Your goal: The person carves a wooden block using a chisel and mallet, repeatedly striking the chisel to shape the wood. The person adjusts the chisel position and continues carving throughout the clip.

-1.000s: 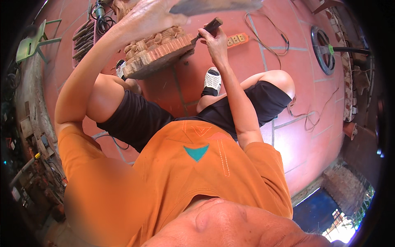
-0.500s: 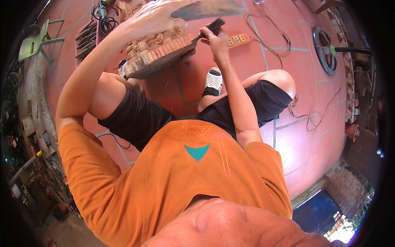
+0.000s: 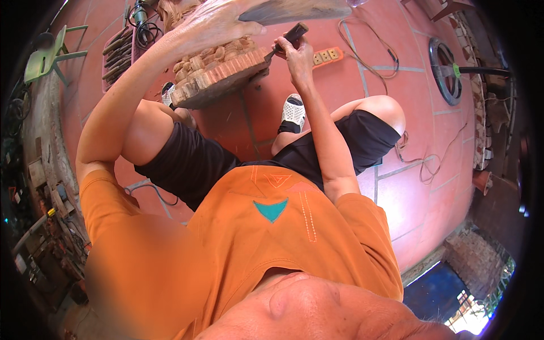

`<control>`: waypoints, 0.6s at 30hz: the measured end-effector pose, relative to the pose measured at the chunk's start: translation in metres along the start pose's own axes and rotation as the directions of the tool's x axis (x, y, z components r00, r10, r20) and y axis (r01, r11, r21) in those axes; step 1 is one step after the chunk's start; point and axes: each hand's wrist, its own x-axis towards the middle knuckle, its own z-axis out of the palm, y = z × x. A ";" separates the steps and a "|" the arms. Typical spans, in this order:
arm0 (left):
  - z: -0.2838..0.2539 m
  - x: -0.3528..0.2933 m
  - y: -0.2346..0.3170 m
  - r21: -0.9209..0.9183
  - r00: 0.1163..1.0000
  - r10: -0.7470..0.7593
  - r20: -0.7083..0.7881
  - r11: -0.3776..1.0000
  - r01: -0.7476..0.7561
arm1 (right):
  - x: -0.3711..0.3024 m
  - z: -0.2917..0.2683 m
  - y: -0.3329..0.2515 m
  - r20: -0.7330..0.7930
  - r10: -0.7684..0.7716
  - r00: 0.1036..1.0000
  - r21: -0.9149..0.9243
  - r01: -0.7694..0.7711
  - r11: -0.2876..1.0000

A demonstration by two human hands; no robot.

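Note:
A carved wooden block (image 3: 218, 78) with raised rounded shapes on its upper face lies tilted between my feet. My right hand (image 3: 297, 59), fingers closed, grips a chisel (image 3: 295, 34) by its dark handle. Its blade slants down to the block's right end and seems to touch it. Over the far side of the block my left hand (image 3: 229, 22) is closed round a flat, greyish wooden mallet (image 3: 300, 10). The mallet points right, above the chisel handle, apart from it. Part of the left grip is cut off by the upper edge.
An orange power strip (image 3: 327, 56) with a cord (image 3: 374, 66) lies right of the block on red floor tiles. At the left are a tray of several chisels (image 3: 118, 56), a corded power tool (image 3: 140, 17) and a green chair (image 3: 48, 59). A black wheel-like ring (image 3: 436, 71) lies far right.
The mallet and my left hand have shifted slightly to the right. My right hand and the chisel have hardly moved.

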 end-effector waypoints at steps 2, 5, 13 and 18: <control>-0.008 0.003 0.013 -0.019 0.998 -0.062 -0.012 0.998 0.061 | -0.001 0.001 -0.001 0.005 -0.022 1.000 0.025 0.022 0.999; -0.011 0.002 0.023 -0.013 0.986 -0.039 -0.163 0.999 0.037 | 0.001 0.001 -0.004 -0.020 -0.082 0.996 0.034 0.082 0.996; -0.005 0.003 0.016 0.005 0.986 -0.044 -0.163 0.999 0.045 | -0.001 0.004 0.001 0.014 -0.043 0.999 0.043 0.043 0.998; 0.000 0.001 0.008 -0.051 0.987 0.006 -0.162 0.999 -0.014 | 0.002 0.007 0.005 0.025 -0.061 0.998 0.013 0.060 0.998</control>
